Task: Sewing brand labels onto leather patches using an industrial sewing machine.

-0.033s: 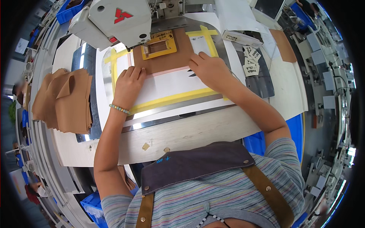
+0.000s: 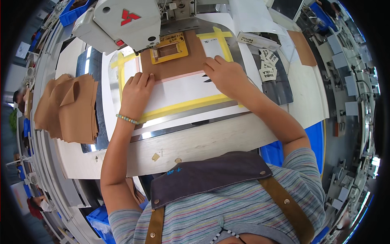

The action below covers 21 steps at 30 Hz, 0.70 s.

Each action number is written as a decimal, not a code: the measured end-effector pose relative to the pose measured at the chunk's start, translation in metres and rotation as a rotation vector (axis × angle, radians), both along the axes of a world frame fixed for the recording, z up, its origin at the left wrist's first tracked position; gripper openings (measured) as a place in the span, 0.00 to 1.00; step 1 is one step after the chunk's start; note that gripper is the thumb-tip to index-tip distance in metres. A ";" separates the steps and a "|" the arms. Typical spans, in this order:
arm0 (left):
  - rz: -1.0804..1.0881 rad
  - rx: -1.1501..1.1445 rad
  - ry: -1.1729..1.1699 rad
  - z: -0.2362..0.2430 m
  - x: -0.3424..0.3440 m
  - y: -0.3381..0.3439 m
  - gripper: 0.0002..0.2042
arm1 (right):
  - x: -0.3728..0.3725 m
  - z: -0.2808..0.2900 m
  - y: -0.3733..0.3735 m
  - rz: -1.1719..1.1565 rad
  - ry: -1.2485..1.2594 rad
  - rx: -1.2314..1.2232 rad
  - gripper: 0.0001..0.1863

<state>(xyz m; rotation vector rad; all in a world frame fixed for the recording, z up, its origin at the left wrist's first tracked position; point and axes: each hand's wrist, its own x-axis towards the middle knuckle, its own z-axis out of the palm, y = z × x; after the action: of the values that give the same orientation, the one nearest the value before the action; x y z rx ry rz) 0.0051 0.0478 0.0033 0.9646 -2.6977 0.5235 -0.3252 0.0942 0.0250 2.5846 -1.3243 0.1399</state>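
Two near corners of brown sheet point(image 2: 194, 61) w/ yellow frame point(image 2: 170, 59) on top: L hand point(image 2: 137, 92) @ one, R hand point(image 2: 227, 77) @ other, fingers bent, can't tell from here if gripping tbh.

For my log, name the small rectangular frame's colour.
The small rectangular frame is yellow, clearest in head view.

The brown sheet point(image 2: 174, 70) looks matt and leathery, the yellow frame point(image 2: 171, 59) smooth plastic, the tape point(image 2: 191, 104) papery; the bench point(image 2: 199, 140) smooth and wood-like, the apron point(image 2: 211, 175) matt cloth, the blue tub point(image 2: 315, 144) plastic.
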 end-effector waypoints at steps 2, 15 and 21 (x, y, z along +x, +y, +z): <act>0.107 -0.018 0.022 0.003 0.003 0.014 0.19 | -0.006 -0.005 0.010 -0.006 -0.127 -0.158 0.15; 0.212 0.181 0.291 0.000 0.013 0.045 0.24 | -0.009 -0.026 0.021 0.023 -0.229 -0.058 0.26; 0.214 0.209 0.304 -0.003 0.012 0.043 0.23 | -0.006 -0.028 0.018 -0.039 -0.222 0.042 0.26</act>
<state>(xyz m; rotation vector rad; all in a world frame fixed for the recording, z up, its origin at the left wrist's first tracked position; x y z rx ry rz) 0.0170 0.0908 0.0006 1.2816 -2.4233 0.1168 -0.3311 0.1124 -0.0028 2.6376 -1.4651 0.4064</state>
